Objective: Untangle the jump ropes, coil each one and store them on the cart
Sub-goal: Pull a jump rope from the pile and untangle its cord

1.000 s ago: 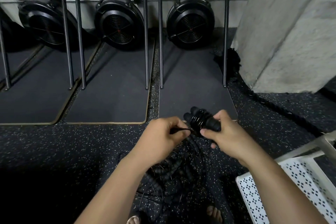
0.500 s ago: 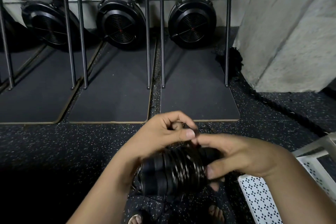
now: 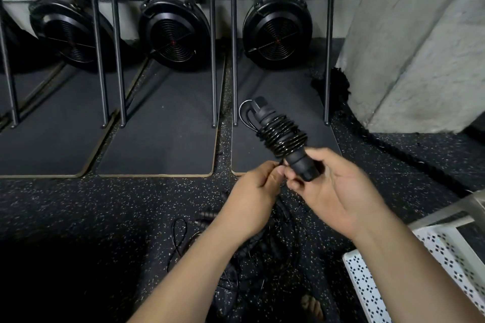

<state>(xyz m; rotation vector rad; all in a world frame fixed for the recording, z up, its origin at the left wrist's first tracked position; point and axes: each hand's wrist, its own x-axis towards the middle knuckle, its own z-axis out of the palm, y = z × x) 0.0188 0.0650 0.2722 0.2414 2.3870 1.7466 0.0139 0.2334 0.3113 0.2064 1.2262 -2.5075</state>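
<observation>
Speckled black rubber floor (image 3: 78, 204) fills the head view, with dark mats (image 3: 162, 144) laid towards the wall and three black fan housings (image 3: 174, 31) standing at their far ends between upright steel rails (image 3: 214, 60). A concrete pillar (image 3: 420, 47) rises at the right, and a thick black rope (image 3: 393, 149) lies on the floor along its base.

Above the floor, mid-frame, the right hand (image 3: 338, 191) has its grip closed round the lower end of the coiled jump rope (image 3: 283, 136), whose cord is wound tightly round the paired handles, which tilt up and to the left. The left hand (image 3: 252, 199), fingers curled, pinches the cord just beside that lower end.

Below both hands a tangle of ropes (image 3: 275, 249) lies on the floor. The white perforated cart (image 3: 367, 283) shows at the lower right corner, apart from the bundle.
</observation>
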